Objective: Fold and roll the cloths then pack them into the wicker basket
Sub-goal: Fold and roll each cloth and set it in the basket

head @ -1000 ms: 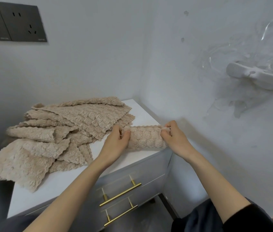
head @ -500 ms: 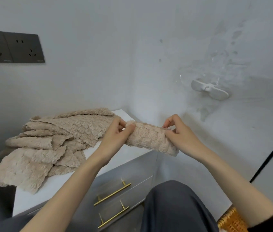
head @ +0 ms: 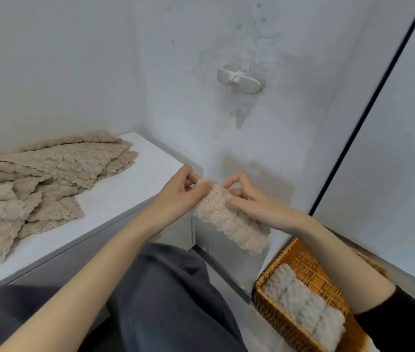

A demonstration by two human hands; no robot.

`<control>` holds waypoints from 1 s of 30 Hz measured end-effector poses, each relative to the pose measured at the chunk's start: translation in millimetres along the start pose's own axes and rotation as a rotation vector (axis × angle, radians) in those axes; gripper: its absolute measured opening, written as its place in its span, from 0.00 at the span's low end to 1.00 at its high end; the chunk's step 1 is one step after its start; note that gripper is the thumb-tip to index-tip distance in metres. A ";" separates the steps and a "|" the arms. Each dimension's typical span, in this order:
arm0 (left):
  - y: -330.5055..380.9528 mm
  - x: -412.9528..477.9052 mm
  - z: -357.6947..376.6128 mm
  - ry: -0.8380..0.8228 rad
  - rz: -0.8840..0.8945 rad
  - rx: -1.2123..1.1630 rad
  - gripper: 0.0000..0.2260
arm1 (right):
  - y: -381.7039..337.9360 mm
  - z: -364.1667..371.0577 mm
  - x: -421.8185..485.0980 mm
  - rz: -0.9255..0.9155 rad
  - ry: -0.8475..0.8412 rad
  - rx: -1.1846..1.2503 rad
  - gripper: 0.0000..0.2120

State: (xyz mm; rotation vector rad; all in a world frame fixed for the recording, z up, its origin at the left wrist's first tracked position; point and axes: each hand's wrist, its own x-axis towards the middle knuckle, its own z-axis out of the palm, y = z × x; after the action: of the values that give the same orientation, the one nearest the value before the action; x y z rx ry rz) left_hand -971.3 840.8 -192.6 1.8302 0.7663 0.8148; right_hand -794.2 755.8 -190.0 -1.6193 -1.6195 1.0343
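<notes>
A rolled beige cloth [head: 236, 224] hangs in the air past the cabinet's right end, tilted down to the right. My left hand [head: 181, 194] pinches its upper end. My right hand [head: 249, 196] grips it from the right, near the top. Below right, on the floor, stands the wicker basket [head: 272, 308] with one pale rolled cloth [head: 303, 308] lying inside. A heap of several unfolded beige cloths [head: 36, 184] lies on the white cabinet top [head: 130, 189] at the left.
A white wall hook [head: 238, 80] sticks out of the wall above my hands. My knees in dark trousers [head: 165, 295] fill the lower middle. A dark vertical frame [head: 369, 107] runs down the wall at the right.
Both hands have lifted the rolled cloth off the cabinet top and carried it rightward, past the cabinet's end. The view has swung right and down, bringing the basket into sight.
</notes>
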 end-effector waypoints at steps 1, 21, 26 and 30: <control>-2.7 -2.4 11.2 -0.029 -0.014 0.010 0.08 | 11.8 1.3 -10.0 0.013 0.006 0.021 0.15; -84.9 8.3 218.2 -0.518 -0.312 0.167 0.08 | 291.3 -18.7 -145.3 0.696 0.789 0.472 0.16; -109.2 10.3 238.3 -0.548 -0.341 0.199 0.05 | 367.0 -25.4 -119.6 0.838 1.086 0.905 0.18; -124.2 13.6 247.5 -0.531 -0.307 0.182 0.09 | 403.2 -29.5 -89.3 0.881 1.192 0.977 0.20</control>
State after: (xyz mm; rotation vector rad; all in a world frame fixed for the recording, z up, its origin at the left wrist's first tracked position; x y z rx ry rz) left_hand -784.2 769.0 -384.2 1.9043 0.7587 0.0500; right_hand -558.4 646.9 -512.5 -1.5935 0.4062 0.7083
